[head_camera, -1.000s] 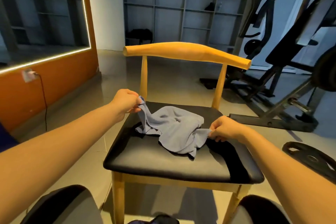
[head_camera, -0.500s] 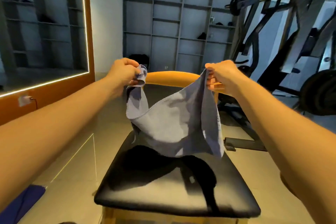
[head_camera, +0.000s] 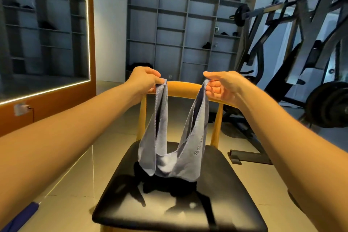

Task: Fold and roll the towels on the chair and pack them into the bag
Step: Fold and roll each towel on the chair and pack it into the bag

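Observation:
A grey-blue towel [head_camera: 190, 149] hangs in a U shape above the black seat of a wooden chair [head_camera: 169, 211]. My left hand [head_camera: 145, 79] pinches one top corner of the towel. The other top corner is pinched by my right hand [head_camera: 220, 86]. Both hands are raised in front of the chair's curved backrest [head_camera: 180, 90]. The towel's lowest fold hangs just over the seat; whether it touches I cannot tell. No bag is in view.
Grey shelving [head_camera: 180, 39] lines the back wall. Gym machines and weight plates [head_camera: 327, 103] stand to the right of the chair. A mirror with a lit edge [head_camera: 45, 30] is on the left wall. A blue object [head_camera: 20, 216] lies at the bottom left on the floor.
Both hands have lifted the towel off the seat by its corners. It was crumpled on the chair and now hangs stretched between them.

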A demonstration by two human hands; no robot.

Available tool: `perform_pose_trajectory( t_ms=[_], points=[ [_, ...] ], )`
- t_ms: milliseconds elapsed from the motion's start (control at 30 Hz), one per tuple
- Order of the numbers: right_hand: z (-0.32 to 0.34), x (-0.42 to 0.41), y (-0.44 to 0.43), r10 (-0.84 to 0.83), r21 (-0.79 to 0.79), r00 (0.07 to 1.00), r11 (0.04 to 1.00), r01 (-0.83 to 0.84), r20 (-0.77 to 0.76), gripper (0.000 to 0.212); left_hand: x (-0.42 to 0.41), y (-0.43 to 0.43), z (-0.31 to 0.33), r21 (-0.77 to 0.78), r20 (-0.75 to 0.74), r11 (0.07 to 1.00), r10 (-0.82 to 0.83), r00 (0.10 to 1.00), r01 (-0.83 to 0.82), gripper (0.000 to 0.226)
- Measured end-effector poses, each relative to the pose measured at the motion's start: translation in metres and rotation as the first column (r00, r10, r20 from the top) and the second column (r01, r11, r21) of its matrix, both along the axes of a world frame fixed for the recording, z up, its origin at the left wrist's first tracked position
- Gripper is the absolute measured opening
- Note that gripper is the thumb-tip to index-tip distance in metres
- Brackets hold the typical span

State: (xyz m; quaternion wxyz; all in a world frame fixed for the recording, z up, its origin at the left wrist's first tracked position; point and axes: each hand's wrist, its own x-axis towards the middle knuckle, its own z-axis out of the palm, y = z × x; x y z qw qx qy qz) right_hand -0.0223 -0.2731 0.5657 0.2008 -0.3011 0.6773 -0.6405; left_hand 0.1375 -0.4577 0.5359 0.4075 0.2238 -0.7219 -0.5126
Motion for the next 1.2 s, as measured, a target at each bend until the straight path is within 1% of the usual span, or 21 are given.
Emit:
perform_pose_trajectory(
  t_ms=[100, 200, 267, 333, 433, 533, 600, 667, 733, 800, 867, 933, 967, 1033, 1100, 1200],
  points=[
    [-0.002, 0.012, -0.006, 0.049, -0.104, 0.999, 0.993, -0.049, -0.001, 0.021, -0.004, 0.011, 0.006, 0.087, -0.025, 0.993, -0.079, 0.997, 0.081, 0.018],
    [-0.005, 0.022, -0.011, 0.143, -0.123, 0.990, 0.982, -0.142, 0.006, 0.022, -0.007, 0.020, 0.011, 0.190, -0.035, 0.969, -0.154, 0.987, 0.158, 0.009],
    [-0.006, 0.027, -0.012, 0.243, -0.071, 0.970, 0.967, -0.244, -0.013, 0.022, -0.007, 0.024, 0.013, 0.243, -0.019, 0.950, -0.200, 0.980, 0.198, 0.007],
    [-0.007, 0.030, -0.012, 0.304, 0.020, 0.948, 0.952, -0.304, -0.097, 0.019, -0.006, 0.025, 0.014, 0.258, 0.013, 0.940, -0.234, 0.972, 0.223, 0.009],
    [-0.011, 0.032, -0.010, 0.301, 0.106, 0.925, 0.953, -0.284, -0.231, 0.016, -0.004, 0.025, 0.012, 0.276, 0.035, 0.922, -0.292, 0.956, 0.271, 0.013],
    [-0.018, 0.032, -0.011, 0.271, 0.093, 0.923, 0.962, -0.255, -0.274, 0.017, -0.002, 0.027, 0.007, 0.299, 0.034, 0.898, -0.348, 0.937, 0.322, 0.012],
    [-0.023, 0.033, -0.013, 0.231, 0.087, 0.922, 0.973, -0.215, -0.310, 0.019, -0.002, 0.029, 0.003, 0.272, 0.044, 0.900, -0.364, 0.930, 0.339, 0.010],
    [-0.027, 0.034, -0.016, 0.197, 0.082, 0.920, 0.980, -0.179, -0.338, 0.019, -0.003, 0.031, -0.003, 0.188, 0.043, 0.928, -0.335, 0.941, 0.322, 0.009],
    [-0.031, 0.034, -0.018, 0.149, 0.082, 0.917, 0.988, -0.128, -0.370, 0.019, -0.002, 0.032, -0.007, 0.106, 0.014, 0.939, -0.329, 0.944, 0.326, 0.014],
    [-0.032, 0.032, -0.019, 0.109, 0.077, 0.912, 0.993, -0.085, -0.396, 0.017, 0.000, 0.034, -0.009, 0.059, -0.004, 0.929, -0.365, 0.931, 0.364, 0.018],
    [-0.033, 0.032, -0.019, 0.101, 0.077, 0.903, 0.994, -0.076, -0.418, 0.015, 0.000, 0.034, -0.011, -0.030, 0.028, 0.936, -0.351, 0.936, 0.352, 0.020],
    [-0.032, 0.032, -0.018, 0.137, 0.109, 0.885, 0.989, -0.098, -0.446, 0.014, -0.001, 0.034, -0.013, -0.105, 0.050, 0.952, -0.285, 0.957, 0.289, 0.018],
    [-0.032, 0.033, -0.017, 0.168, 0.126, 0.876, 0.984, -0.124, -0.452, 0.014, -0.002, 0.033, -0.013, -0.113, 0.046, 0.959, -0.255, 0.966, 0.259, 0.016],
    [-0.031, 0.033, -0.015, 0.223, 0.143, 0.864, 0.974, -0.177, -0.451, 0.015, -0.003, 0.032, -0.013, -0.079, 0.029, 0.973, -0.217, 0.976, 0.219, 0.013],
    [-0.029, 0.032, -0.012, 0.237, 0.136, 0.858, 0.971, -0.196, -0.456, 0.015, -0.002, 0.031, -0.013, -0.033, 0.023, 0.978, -0.204, 0.979, 0.205, 0.010],
    [-0.027, 0.032, -0.009, 0.246, 0.150, 0.833, 0.969, -0.197, -0.496, 0.014, -0.002, 0.032, -0.014, -0.017, 0.057, 0.978, -0.206, 0.977, 0.207, 0.010]
  ],
)
